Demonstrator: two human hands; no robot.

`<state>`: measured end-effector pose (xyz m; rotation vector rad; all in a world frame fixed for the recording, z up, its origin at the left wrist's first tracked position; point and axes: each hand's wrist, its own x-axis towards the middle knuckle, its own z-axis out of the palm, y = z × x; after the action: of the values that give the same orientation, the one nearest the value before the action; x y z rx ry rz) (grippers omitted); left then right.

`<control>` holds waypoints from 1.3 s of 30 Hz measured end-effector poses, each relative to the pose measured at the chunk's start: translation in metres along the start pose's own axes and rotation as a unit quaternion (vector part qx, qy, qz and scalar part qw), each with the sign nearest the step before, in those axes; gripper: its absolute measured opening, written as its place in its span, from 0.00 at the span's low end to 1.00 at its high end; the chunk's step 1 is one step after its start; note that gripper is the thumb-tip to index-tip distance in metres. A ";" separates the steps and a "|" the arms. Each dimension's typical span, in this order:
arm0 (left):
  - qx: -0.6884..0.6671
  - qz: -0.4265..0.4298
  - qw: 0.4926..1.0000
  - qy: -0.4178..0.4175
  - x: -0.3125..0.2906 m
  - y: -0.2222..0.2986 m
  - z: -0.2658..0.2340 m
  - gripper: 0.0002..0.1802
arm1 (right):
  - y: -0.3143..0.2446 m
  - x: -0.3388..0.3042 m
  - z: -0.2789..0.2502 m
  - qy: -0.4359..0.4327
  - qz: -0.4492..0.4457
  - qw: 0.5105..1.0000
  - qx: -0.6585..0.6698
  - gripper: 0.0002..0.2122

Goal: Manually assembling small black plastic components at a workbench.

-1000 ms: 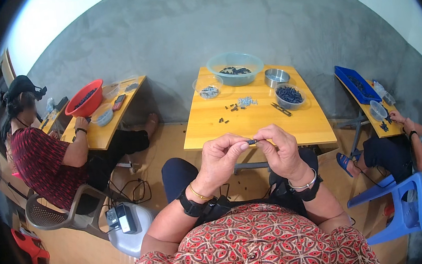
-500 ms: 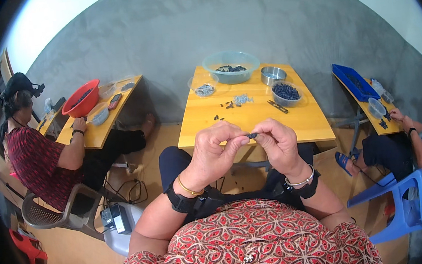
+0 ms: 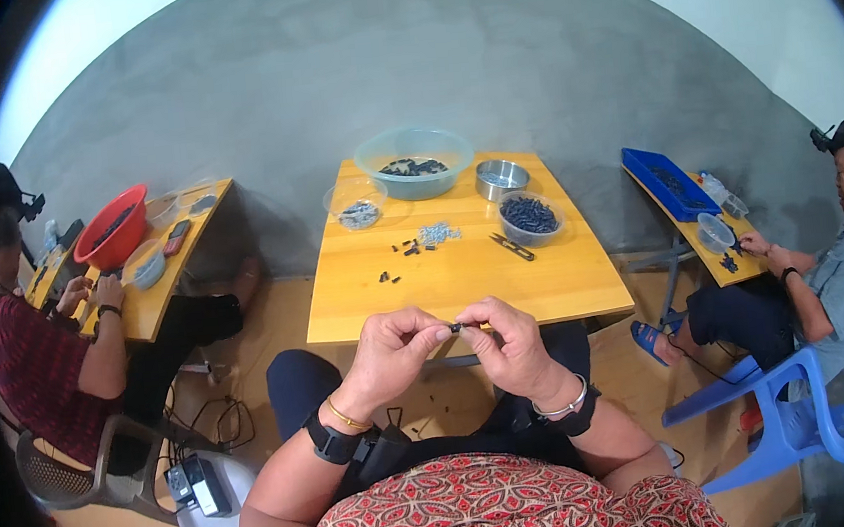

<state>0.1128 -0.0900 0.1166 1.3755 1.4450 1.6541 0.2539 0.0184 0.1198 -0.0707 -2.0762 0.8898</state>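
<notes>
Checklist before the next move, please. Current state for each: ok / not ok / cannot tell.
1. Dark part pinched by left hand and right hand: ok, at the fingertips of both.
2. Part's detail visible: cannot tell, fingers cover much of it and it is tiny here.
3. Snips out of the hands: ok, lying on the table.
4. Tub of dark pieces upright: ok.
5. Pale pieces all contained: not ok, a loose pile lies on the table.
</notes>
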 end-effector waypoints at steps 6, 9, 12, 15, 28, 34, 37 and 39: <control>-0.118 -0.108 0.987 -0.001 0.020 -0.045 -0.012 0.10 | 0.068 0.012 -0.014 0.051 0.035 0.994 -0.095 0.03; -0.172 -0.174 0.968 0.049 0.017 -0.060 -0.033 0.11 | 0.118 0.027 -0.050 0.103 0.110 0.973 -0.173 0.02; -0.234 -0.218 0.943 0.097 0.018 -0.075 -0.047 0.10 | 0.176 0.051 -0.091 0.160 0.118 0.946 -0.257 0.03; -0.232 -0.226 0.938 0.120 0.029 -0.090 -0.054 0.11 | 0.216 0.075 -0.099 0.116 0.115 0.937 -0.308 0.03; -0.311 -0.241 0.910 0.127 0.050 -0.141 -0.079 0.10 | 0.222 0.119 0.033 -0.212 0.108 0.946 -0.222 0.04; -0.347 -0.222 0.907 0.092 0.053 -0.143 -0.079 0.11 | 0.236 0.128 0.049 -0.277 0.109 0.909 -0.292 0.04; -0.364 -0.220 0.901 0.086 0.053 -0.146 -0.081 0.11 | 0.228 0.130 0.053 -0.292 0.122 0.891 -0.325 0.04; -0.362 -0.225 0.901 0.087 0.053 -0.143 -0.082 0.11 | 0.229 0.125 0.053 -0.295 0.094 0.892 -0.330 0.04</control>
<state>-0.0105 -0.0352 0.0079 0.4496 0.9577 1.7525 0.0774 0.2029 0.0447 -0.4109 -2.9149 0.2732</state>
